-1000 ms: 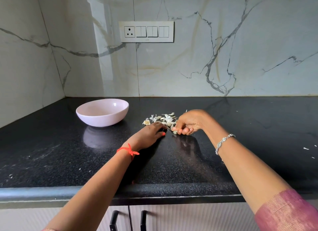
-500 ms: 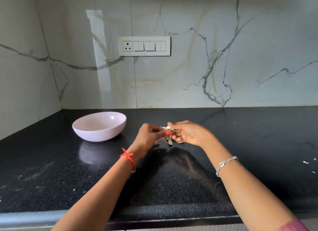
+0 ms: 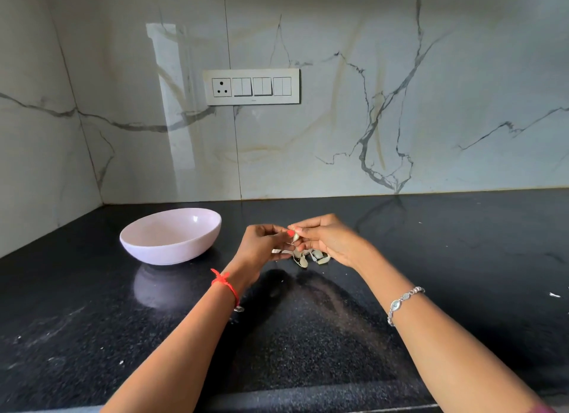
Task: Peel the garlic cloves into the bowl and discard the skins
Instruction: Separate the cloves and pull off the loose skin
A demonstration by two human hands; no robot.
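Peeling in progress: a small garlic piece [image 3: 296, 236] is pinched jointly by the left hand [image 3: 261, 243] and right hand [image 3: 327, 240], just above the skins [image 3: 309, 257], right of the bowl [image 3: 172, 248]. If tugged sharply, it could be dropped among the skins.

Pale pink bowl [image 3: 170, 235] on a speckled black counter [image 3: 323, 335], white marble wall [image 3: 400, 89] with grey and tan veins, red thread [image 3: 226, 284] and silver bracelet [image 3: 405, 301] on wrists, off-white skins [image 3: 311, 256].
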